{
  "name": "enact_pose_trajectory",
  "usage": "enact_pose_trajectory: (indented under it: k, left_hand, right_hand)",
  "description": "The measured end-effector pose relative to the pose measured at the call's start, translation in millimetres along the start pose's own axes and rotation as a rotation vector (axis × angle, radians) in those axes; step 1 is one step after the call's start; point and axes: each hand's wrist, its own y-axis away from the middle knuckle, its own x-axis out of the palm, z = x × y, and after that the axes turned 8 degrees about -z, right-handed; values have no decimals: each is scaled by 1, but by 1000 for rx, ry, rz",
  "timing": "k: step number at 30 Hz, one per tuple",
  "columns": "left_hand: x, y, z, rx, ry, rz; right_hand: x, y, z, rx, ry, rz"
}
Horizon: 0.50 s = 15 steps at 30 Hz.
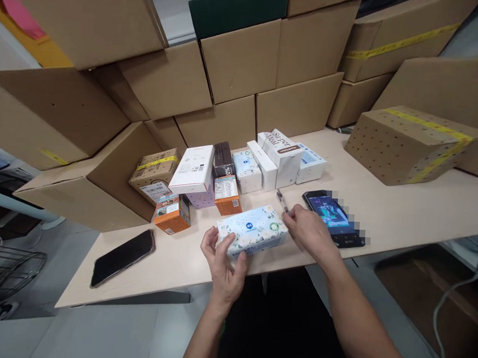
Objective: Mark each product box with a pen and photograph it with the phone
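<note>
- The left hand (224, 259) grips the near-left end of a floral pack (255, 229), its fingers spread about the corner and its thumb against the front side.
- The pack, a smooth oblong block in pale blue printed with flowers and leaves, sits at the worktop's (181, 271) near edge; whether its underside touches the surface cannot be told.
- The right hand (306, 228), just beyond the pack at 3 o'clock, is closed to a narrow pinch on a slender pen (282, 200), whose barrel points toward 11 o'clock.
- At 3 o'clock from the pack, past the right hand's fingers, lies a lit phone (329, 216), flat and glossy in a dark frame, part of it blurred by pixel blocks.
- At 9 o'clock, well apart, a dark phone (122, 258) lies face up, a round-cornered slab of glass.
- Between 10 and 11 o'clock stand two printed orange cartons (228, 194), a sleek white box (194, 167) on a dotted lilac box (203, 195), and a dark glossy box (223, 157).
- At 12 o'clock, a second floral pack (246, 171) stands beside a slim white box (262, 167).
- Near 1 o'clock are a marbled "Super Meal" box (281, 155) and a blue-and-white box (310, 163).
- Behind them rises a wall of matte brown cardboard (239, 61).
- At 2 o'clock, a perforated-looking carton (389, 147) wears yellow tape.
</note>
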Motion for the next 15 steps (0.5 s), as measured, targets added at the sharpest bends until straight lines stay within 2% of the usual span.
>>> enact_pose_trajectory:
  k: [2, 5, 6, 8, 11, 15]
  left_hand:
    - [0, -1, 0, -3, 5, -1]
    - [-1, -1, 0, -9, 12, -7]
    - [-1, 0, 1, -5, 14, -11]
    - [-1, 2, 3, -1, 20, -14]
    - [-4, 4, 6, -20, 34, 12]
    - [-6, 4, 7, -49, 56, 71]
  right_hand:
    - [-6, 2, 2, 22, -179, -113]
    - [-20, 8, 12, 54, -742, -315]
    - [-24, 11, 17, 33, -923, -332]
    - [-31, 16, 30, -48, -1130, -270]
    - [-32, 20, 49, -187, -1152, -139]
    - [-23, 19, 62, -373, -925, -101]
